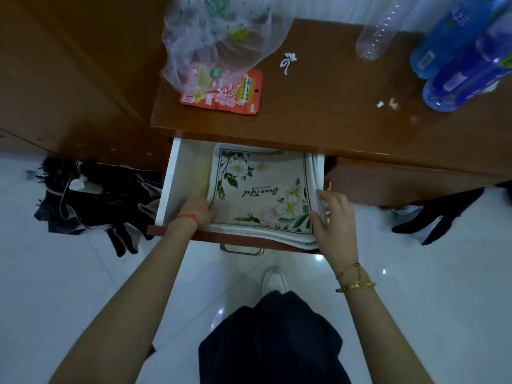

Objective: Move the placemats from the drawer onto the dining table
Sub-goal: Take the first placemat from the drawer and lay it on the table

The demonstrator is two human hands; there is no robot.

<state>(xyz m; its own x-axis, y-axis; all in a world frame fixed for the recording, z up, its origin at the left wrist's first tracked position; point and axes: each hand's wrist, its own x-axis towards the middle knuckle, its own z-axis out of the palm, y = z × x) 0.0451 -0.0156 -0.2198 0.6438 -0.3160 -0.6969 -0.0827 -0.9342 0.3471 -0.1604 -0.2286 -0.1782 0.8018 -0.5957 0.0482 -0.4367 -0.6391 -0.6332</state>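
Observation:
A stack of cream placemats (260, 187) with a floral print and script lettering lies in the open white-lined drawer (182, 176) under the wooden tabletop. My left hand (198, 209) grips the stack's left edge, thumb on top and fingers tucked under it. My right hand (332, 214) holds the stack's right edge, fingers against the folded layers near the drawer's right wall. The stack's near edge droops over the drawer front. The far part of the stack is hidden under the tabletop.
The wooden tabletop (318, 115) carries an orange snack packet (235, 92), a clear plastic bag (216, 37), an empty clear bottle (376, 37) and blue bottles (465, 59). Dark clothing (91, 195) lies on the white tiled floor at left, another dark item (437, 217) at right.

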